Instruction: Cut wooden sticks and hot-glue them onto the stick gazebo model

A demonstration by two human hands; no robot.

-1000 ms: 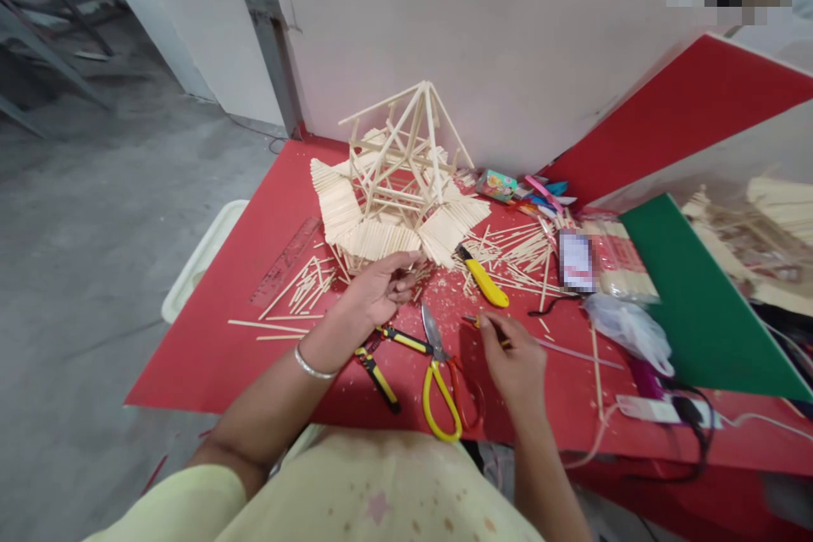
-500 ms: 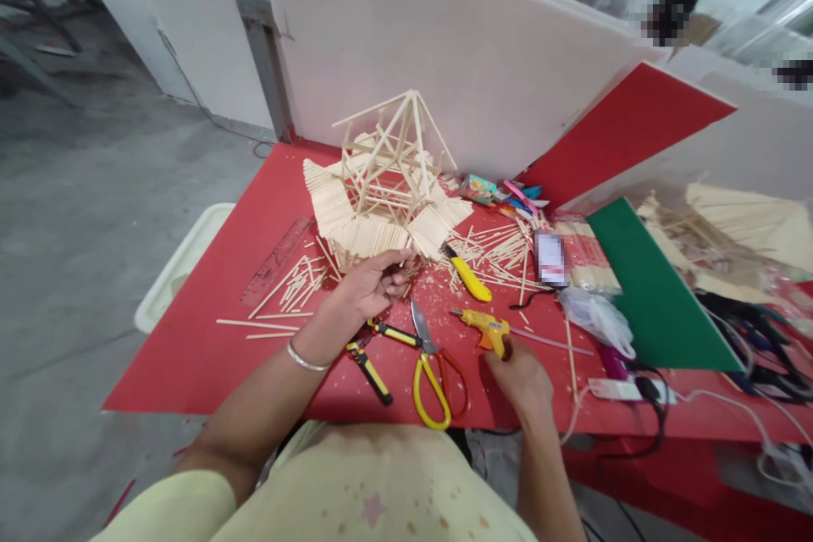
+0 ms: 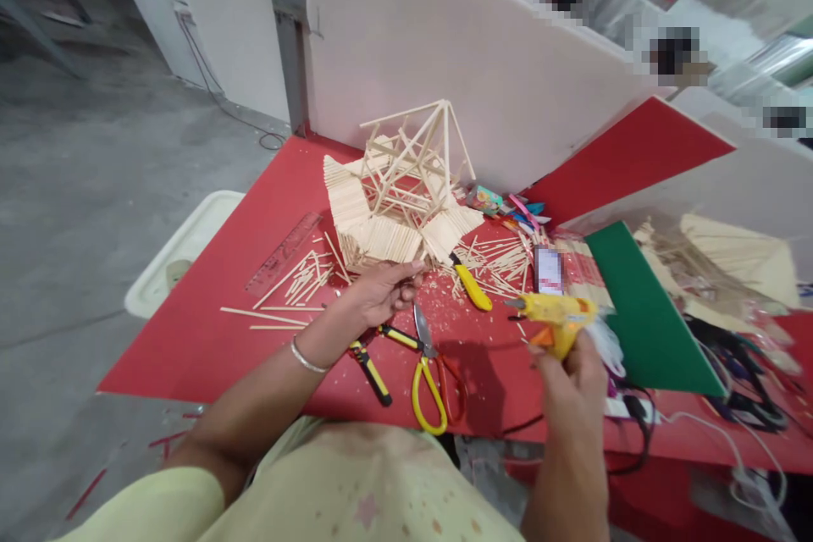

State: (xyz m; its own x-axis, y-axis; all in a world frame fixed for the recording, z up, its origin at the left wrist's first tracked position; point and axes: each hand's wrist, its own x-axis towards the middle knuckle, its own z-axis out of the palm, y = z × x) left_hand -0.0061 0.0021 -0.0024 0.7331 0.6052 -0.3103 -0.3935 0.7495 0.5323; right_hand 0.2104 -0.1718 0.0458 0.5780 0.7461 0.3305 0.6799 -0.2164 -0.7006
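**Glue gun held to the right of a stick model, nozzle toward the left hand**

The right hand (image 3: 572, 377) grips the yellow glue gun (image 3: 560, 315) by its handle, fingers wrapped shut. It holds the gun clear of the red tabletop (image 3: 209, 339), above the near edge, with the forearm rising steeply from below. The gun's long axis runs roughly parallel to the near edge, and its nozzle points left toward the left hand (image 3: 381, 292).

That hand rests at mid-tabletop, palm turned partly up. Its curled fingertips are just beside the near wall of the stick model (image 3: 403, 186), which stands at the far edge against the white partition (image 3: 508, 85). Whether the fingers pinch a small stick piece cannot be told, though they appear closed around something. The left hand is much the nearer to the model; the gun is well apart from it, to the right.

Between the hands lie yellow-handled scissors (image 3: 428, 373) and a yellow utility knife (image 3: 471, 288). Cutting pliers (image 3: 368, 360) lie by the left wrist. Loose sticks (image 3: 298, 279) and a ruler (image 3: 285, 252) lie toward the left edge.
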